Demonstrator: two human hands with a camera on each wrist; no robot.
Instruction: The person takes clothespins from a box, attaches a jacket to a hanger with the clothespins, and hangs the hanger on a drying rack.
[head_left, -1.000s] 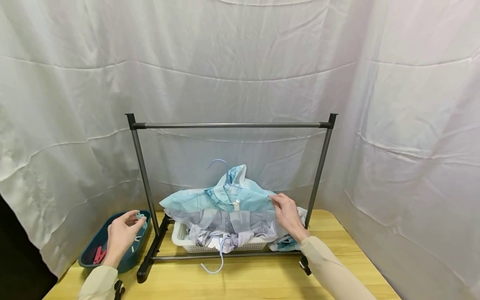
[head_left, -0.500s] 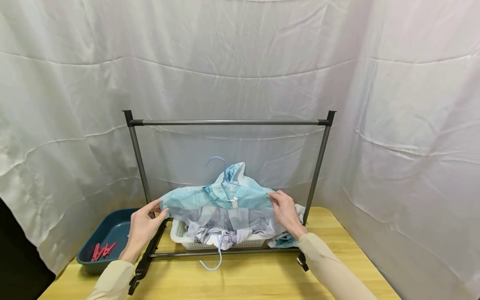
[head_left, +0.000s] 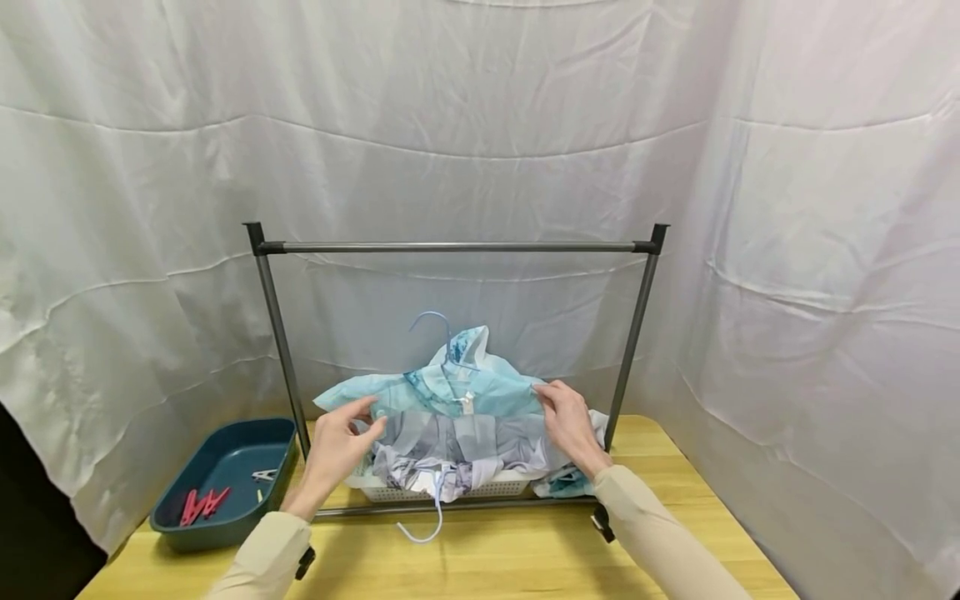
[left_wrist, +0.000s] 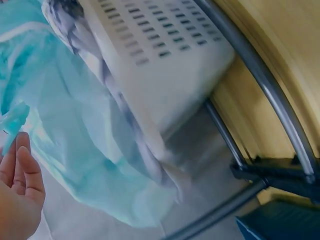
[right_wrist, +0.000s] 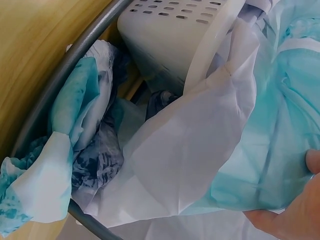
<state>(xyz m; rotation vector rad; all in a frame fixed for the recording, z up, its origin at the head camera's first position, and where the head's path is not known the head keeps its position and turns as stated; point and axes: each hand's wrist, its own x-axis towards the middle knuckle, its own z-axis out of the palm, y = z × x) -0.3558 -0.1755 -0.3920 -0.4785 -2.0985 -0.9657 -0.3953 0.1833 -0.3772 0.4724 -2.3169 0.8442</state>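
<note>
A light-blue garment (head_left: 375, 396) with a patterned collar lies spread over a grey-white garment (head_left: 495, 433) on a white basket (head_left: 480, 490). A blue hanger (head_left: 450, 337) pokes up at its neck. My left hand (head_left: 335, 450) is in front of the garment's left part, pinching a teal clothespin (left_wrist: 16, 117) between thumb and fingers. With the thumb below and fingers above, my right hand (head_left: 567, 421) pinches the garment's right shoulder edge. Another hanger's pale-blue hook (head_left: 431, 525) sticks out over the basket's front.
A black-grey clothes rack (head_left: 450, 247) stands around the basket. To the left is a dark-teal tub (head_left: 172, 533) holding red clothespins (head_left: 198, 504) and a white clothespin (head_left: 264, 475). Crumpled blue-and-white cloth (head_left: 566, 483) lies by the basket's right side.
My left hand has moved right from above the tub to the front of the light-blue garment, carrying the teal clothespin. The right hand keeps its hold on the shoulder.
</note>
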